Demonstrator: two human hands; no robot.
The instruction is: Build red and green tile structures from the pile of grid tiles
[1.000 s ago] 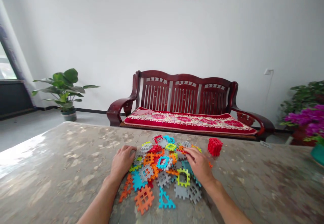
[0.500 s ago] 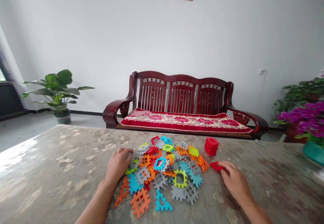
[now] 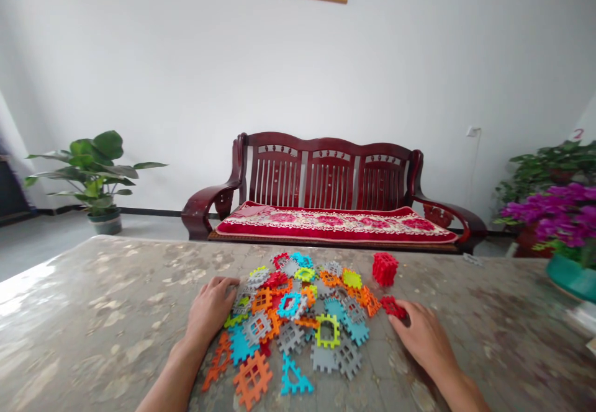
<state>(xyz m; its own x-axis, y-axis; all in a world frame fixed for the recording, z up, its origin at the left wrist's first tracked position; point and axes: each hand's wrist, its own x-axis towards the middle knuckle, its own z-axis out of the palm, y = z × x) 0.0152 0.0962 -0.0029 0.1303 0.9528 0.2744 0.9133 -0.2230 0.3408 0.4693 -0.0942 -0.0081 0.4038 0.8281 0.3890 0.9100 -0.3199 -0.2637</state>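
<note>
A heap of flat plastic interlocking tiles in orange, blue, grey, green and red lies on the marbled table. My left hand rests palm down on the heap's left edge, fingers spread over grey tiles. My right hand lies to the right of the heap, its fingertips pinching a flat red tile against the table. A red cube built from such tiles stands just beyond that tile.
A teal pot with purple flowers stands at the table's right edge. Behind the table are a dark wooden bench with a red cushion and a potted plant on the floor at left.
My right hand left the middle of the heap and moved right with a red tile, now beside the red cube. The left hand stayed put. The camera panned slightly right.
</note>
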